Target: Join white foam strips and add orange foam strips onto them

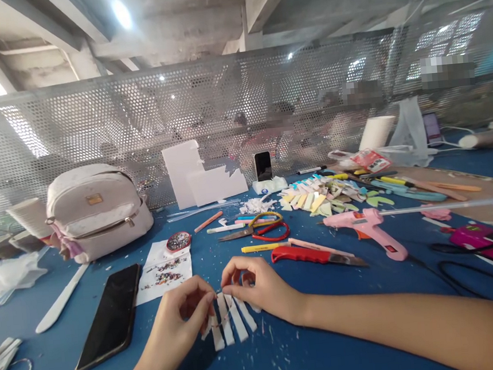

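My left hand (184, 311) is closed in a pinch at the upper left end of a row of white strips (237, 318) lying on the blue table. Close beside it, my right hand (259, 284) pinches at the upper right of the same strips, fingers curled. A thin string (218, 325) crosses the strips near my left fingertips. What sits between the fingertips of either hand is too small to make out. Behind my hands lies a paper sheet (151, 278) with small coloured beads (168, 272) and a round red-rimmed dish (178, 241).
A black phone (109, 318) and white plastic knife (62, 299) lie left, before a pale backpack (96, 212). Scissors (250, 229), a red-handled cutter (304, 255), a pink glue gun (368, 226) with its cord and a pile of paper strips (320, 194) stretch rightward.
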Demonstrator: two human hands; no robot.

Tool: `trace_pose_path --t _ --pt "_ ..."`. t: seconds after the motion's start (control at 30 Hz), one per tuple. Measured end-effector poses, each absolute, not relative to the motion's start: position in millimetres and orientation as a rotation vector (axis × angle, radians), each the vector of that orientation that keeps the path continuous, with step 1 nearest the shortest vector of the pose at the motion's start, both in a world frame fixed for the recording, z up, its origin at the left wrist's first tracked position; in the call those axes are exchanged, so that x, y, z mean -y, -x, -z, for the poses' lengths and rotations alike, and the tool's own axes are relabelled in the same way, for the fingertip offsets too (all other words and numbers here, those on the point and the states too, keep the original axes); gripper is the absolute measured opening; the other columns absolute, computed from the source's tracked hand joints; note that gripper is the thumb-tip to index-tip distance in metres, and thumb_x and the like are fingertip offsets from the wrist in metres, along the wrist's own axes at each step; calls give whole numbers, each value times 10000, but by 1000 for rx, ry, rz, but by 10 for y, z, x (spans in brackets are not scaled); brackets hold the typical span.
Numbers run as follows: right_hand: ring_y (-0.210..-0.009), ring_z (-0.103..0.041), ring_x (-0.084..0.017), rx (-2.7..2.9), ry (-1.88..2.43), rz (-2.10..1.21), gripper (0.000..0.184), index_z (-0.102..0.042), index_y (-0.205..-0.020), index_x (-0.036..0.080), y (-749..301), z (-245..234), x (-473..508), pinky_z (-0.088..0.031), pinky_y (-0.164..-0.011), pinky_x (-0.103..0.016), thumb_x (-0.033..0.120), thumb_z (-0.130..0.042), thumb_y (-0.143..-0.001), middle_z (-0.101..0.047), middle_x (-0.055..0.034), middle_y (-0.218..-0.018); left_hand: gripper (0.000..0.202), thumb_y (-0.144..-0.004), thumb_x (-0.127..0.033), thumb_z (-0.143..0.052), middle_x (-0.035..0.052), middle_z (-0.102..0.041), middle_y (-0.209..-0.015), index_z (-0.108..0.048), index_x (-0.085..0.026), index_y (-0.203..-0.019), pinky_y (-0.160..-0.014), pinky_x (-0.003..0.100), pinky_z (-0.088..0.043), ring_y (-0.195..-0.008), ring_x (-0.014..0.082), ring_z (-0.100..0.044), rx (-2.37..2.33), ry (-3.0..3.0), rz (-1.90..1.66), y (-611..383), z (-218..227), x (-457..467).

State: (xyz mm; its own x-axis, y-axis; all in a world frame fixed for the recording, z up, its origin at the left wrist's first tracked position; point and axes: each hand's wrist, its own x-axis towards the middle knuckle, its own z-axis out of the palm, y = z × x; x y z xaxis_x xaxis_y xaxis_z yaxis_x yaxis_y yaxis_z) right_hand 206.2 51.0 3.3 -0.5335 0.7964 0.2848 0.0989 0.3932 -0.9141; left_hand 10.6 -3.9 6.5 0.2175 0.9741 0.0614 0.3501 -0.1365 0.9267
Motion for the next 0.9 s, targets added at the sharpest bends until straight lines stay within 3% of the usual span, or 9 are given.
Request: trace_pose_path --t 0.3,0.9 --pt "-691 -552 -142 1904 779 -1166 156 -695 -787 178 -2059 -44 -502 -412 -602 -243 324 -711 -839 -677 -12 -791 345 -930 -499 -510 -17 -565 -642 -584 -183 -814 -512 210 -406 -514 103 -514 -1271 -1669 -901 -76 -47 52" --pt "-687 -509 -127 1926 768 -1167 80 -666 -799 176 -2068 -61 -486 -378 -598 -228 230 -657 -857 -636 3 -793 308 -937 -448 -504 -24 -554 -634 -574 -186 -791 -521 207 -398 -508 95 -496 -1289 -1725 -909 -128 -59 80"
